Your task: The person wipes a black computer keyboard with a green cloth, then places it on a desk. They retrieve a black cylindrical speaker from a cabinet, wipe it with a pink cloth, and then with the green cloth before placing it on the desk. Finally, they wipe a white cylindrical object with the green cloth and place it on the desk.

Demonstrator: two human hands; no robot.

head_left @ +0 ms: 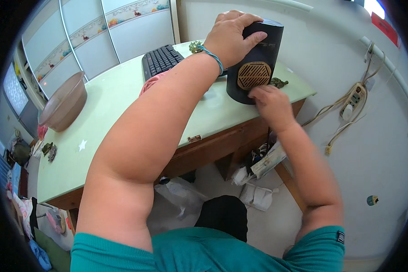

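Observation:
A dark, upright case (257,50) with rounded sides and a gold octagonal slatted panel stands near the far right end of the pale green tabletop (106,115). My left hand (233,34) grips its top rim, thumb on the front and fingers over the top. My right hand (272,106) is at the case's lower front, just below the gold panel. Its fingers are curled together against the surface; what they pinch, if anything, is hidden. Beside my left forearm a pink cloth (155,80) is partly covered.
A black keyboard (161,60) lies behind my left forearm. At the table's left stands a translucent brown basin (67,102). A small dark green ornament (279,82) sits right of the case. A power strip (354,97) with cables hangs on the right wall. Bags (258,196) lie on the floor.

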